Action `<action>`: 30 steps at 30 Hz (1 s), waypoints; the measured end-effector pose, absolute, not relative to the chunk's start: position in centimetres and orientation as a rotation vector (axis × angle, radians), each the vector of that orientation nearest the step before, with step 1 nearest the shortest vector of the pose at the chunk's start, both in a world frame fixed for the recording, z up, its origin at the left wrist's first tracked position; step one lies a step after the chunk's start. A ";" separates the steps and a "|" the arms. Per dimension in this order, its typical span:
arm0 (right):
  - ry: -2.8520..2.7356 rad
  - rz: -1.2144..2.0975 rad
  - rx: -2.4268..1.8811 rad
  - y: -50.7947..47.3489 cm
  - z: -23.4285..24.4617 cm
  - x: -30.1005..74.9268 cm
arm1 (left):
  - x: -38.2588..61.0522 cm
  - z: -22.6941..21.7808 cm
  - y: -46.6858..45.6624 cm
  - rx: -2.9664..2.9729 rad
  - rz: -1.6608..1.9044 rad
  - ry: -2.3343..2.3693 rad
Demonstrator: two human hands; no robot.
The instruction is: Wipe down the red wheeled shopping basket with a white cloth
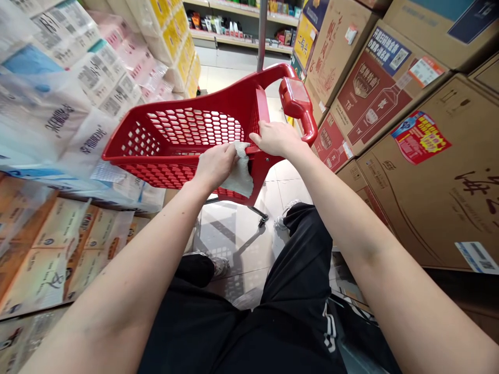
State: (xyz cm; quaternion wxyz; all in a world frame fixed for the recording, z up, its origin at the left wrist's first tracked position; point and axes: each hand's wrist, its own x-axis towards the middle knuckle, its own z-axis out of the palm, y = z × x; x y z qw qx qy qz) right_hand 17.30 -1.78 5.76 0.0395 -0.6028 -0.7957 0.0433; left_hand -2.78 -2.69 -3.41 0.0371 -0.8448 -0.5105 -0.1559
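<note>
A red plastic shopping cart [187, 106] with honeycomb-patterned walls stands sideways before me, its handle end to the right. My left hand [218, 165] is closed on a whitish cloth [240, 176] at the cart's near rim. Part of the cloth lies over the rim and the rest hangs down the outer side. My right hand [278, 139] is wrapped over the rim corner beside the handle [297, 98], just right of the cloth. Its fingertips are partly hidden behind the rim. Inside the basket, no goods show.
Wrapped paper packs [89, 78] are stacked at the left, with orange and cream packs [58, 254] below. Cardboard cartons [421, 171] line the right side. A metal pole [262, 36] rises behind the cart, and stocked shelves [241, 39] stand beyond. Tiled floor [249, 254] shows beneath the cart.
</note>
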 end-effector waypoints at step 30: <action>-2.396 0.189 -1.845 -0.8 5.1 17.3 | -9.2 -5.1 -2.2 -2.468 -0.240 -1.638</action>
